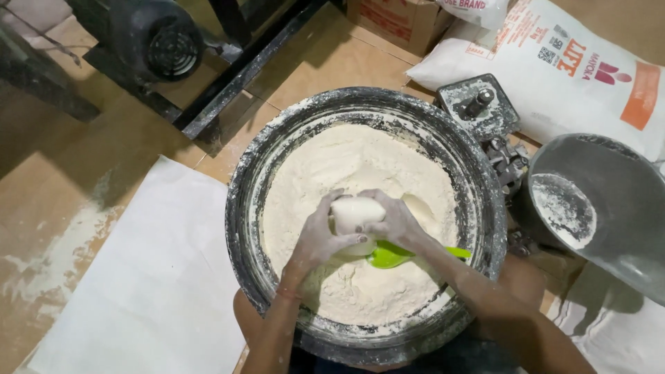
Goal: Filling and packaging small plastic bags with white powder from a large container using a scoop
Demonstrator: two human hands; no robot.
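Here, a white lump of dough (353, 213) sits between both hands above the middle of a big round metal bowl (242, 208) heaped with flour (346, 166). The left hand (317, 239) cups it from the side with fingers pressed together around it; the right hand (396, 223) wraps over it, fingers curled tight on the lump. Just beneath the hands a green scoop (388, 256) lies on the flour. Right of the bowl stands a grey metal pan (609, 208) dusted white, near a white printed sack (554, 62). The bowl rests on a brown floor (62, 173) streaked with flour, with a white sheet (152, 277) spread at left and a black machine frame (166, 48) beyond.
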